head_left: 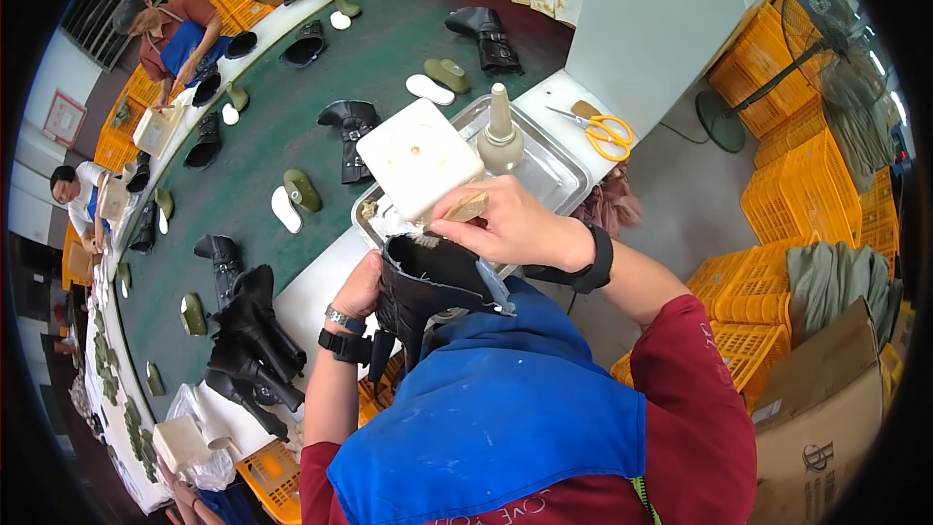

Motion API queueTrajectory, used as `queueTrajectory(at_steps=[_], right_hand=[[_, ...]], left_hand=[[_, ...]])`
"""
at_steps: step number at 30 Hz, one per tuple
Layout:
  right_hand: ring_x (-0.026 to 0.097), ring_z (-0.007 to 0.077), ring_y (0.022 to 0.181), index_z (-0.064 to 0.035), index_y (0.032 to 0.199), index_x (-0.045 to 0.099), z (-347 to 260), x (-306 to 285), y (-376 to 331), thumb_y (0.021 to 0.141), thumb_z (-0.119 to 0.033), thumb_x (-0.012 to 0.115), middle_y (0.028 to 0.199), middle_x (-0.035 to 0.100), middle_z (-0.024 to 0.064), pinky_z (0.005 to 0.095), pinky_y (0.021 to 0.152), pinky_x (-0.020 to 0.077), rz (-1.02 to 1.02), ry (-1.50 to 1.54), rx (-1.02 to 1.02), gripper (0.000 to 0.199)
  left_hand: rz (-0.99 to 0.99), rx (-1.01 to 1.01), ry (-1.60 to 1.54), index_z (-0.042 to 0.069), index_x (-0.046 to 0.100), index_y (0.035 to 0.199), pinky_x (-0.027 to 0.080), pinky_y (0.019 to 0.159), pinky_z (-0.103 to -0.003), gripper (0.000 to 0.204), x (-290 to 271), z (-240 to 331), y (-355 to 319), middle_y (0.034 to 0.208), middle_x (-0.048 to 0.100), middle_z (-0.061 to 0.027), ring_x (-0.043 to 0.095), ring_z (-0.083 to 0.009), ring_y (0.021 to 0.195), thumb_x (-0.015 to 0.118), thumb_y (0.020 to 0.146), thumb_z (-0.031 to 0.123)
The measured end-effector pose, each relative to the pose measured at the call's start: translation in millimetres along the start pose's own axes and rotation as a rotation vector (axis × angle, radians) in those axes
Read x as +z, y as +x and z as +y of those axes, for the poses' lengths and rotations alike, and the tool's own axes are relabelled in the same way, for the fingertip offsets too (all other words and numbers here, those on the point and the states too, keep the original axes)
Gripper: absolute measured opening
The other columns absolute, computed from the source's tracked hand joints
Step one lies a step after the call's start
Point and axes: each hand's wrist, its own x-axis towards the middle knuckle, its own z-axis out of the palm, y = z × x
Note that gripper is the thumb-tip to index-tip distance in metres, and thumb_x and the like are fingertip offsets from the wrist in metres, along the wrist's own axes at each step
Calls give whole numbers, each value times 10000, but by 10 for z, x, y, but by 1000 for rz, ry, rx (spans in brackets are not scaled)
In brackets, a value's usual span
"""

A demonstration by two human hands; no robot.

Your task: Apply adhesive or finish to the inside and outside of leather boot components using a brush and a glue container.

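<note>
My left hand [358, 287] is closed on the side of a black boot [423, 292], whose open top faces up in front of my blue apron. Pinched in my right hand [520, 224] is a brush with a flat wooden handle [468, 207]; its pale bristles are at the boot's upper edge. Just beyond sits a white square tub [418, 160] in a metal tray [573, 180], next to a beige squeeze bottle [501, 141] with a pointed nozzle. Yellow-handled scissors [609, 136] lie on the white ledge to the right of the tray.
A green conveyor [262, 175] carries black boots [352, 136], white insoles [286, 210] and olive shoe-shaped pieces [303, 191]. More boots [255, 340] are heaped at my left. Orange crates [807, 190], a fan [821, 34] and a cardboard box [821, 408] stand at right. Co-workers [180, 34] sit across.
</note>
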Motion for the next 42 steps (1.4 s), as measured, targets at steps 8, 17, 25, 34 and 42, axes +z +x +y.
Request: queueTrajectory(at_steps=[8,17,25,34,42], right_hand=[[515,125,513,9,766,598,2,-210,-202,798,-121,589,629,579,72,256,480,402,-28,-90,56,135],[494,101,511,19,778,614,-47,-383,-242,807,-152,581,614,568,57,241,471,391,-120,-24,324,176],[503,65,594,-7,867,601,-37,-273,-113,832,-161,577,671,565,9,219,540,411,34,205,293,160],[515,150,499,9,772,599,16,-191,-69,785,-110,596,622,572,88,262,475,403,-55,-58,2,120],[517,231,474,21,763,596,-45,-352,-81,784,-124,582,589,550,137,298,464,403,-172,-214,131,146]], left_hand=[[19,44,52,-40,522,1061,465,763,-256,756,11,-16,-19,977,591,-59,548,-103,860,486,736,642],[99,-1,21,-36,548,1017,465,736,-256,862,52,33,-101,913,604,-40,546,-93,818,542,615,727],[109,15,14,-22,552,1025,462,745,-254,850,92,75,-142,919,610,-41,560,-101,831,597,587,705],[23,59,-14,-23,553,1028,457,756,-250,830,176,183,-169,935,615,-45,564,-104,837,689,546,640],[-41,48,-54,-29,542,1035,454,759,-245,788,159,163,-166,941,612,-50,568,-109,842,762,533,537]])
